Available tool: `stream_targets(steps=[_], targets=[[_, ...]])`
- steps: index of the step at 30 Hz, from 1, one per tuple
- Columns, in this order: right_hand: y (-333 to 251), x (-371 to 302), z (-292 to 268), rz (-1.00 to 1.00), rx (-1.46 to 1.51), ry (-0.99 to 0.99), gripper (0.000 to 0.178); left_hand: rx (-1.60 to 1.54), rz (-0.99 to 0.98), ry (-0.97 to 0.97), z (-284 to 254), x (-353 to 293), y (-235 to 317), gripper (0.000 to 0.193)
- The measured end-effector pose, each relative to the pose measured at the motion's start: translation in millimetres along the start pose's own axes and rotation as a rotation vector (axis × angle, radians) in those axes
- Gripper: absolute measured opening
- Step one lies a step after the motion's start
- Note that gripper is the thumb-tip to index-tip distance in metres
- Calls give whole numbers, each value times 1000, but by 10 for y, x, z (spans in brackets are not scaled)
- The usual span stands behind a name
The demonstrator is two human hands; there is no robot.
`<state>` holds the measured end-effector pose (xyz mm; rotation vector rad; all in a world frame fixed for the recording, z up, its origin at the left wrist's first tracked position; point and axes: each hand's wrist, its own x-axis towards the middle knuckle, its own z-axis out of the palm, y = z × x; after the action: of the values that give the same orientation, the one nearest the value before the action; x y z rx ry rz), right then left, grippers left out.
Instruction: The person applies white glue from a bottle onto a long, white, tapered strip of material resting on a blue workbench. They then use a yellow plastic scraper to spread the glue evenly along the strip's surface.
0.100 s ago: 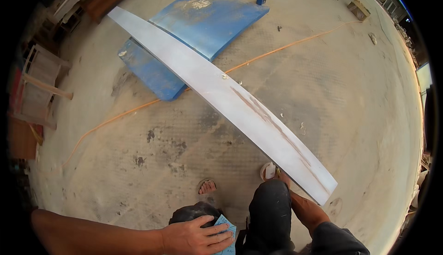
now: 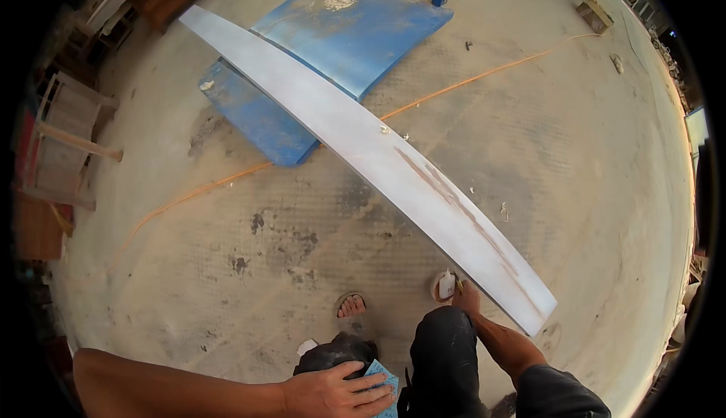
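My left hand (image 2: 336,393) rests on my left knee, its fingers laid over a blue sheet of sandpaper (image 2: 387,379) with dark print. My right hand (image 2: 467,298) reaches down past my right knee, close to the floor. Its fingers look closed beside a small white bottle (image 2: 447,285) with a brownish round rim around it; what they grip is too small to make out. A long white board (image 2: 325,111) runs slantwise from far left to near right, its near end above my right forearm. Brown streaks mark its right part.
Beneath the board's far half lies a blue metal platform (image 2: 378,32) with dust on it. An orange cable (image 2: 484,77) crosses the stained concrete floor (image 2: 189,244). At the left stands a pale wooden frame (image 2: 72,130); a small box (image 2: 594,17) sits at the far right.
My right hand shows more fully beside the white bottle. The whole view has shifted slightly, and my left hand stays on my knee with the sandpaper.
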<state>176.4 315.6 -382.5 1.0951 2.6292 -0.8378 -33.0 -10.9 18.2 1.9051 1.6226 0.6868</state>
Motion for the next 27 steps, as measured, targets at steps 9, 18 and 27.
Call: stream_targets(steps=[9, 18, 27], targets=[[-1425, -306, -703, -289, -34, -399, 19, -190, -111, 197, 193, -304, 151, 63], [-3475, -2, -1148, -443, -112, -471, 25, -393, -343, 337, 494, -433, 641, 72], [-4811, 216, -1490, -375, -99, -484, 30, -117, -563, 352, 411, -735, 334, 64]])
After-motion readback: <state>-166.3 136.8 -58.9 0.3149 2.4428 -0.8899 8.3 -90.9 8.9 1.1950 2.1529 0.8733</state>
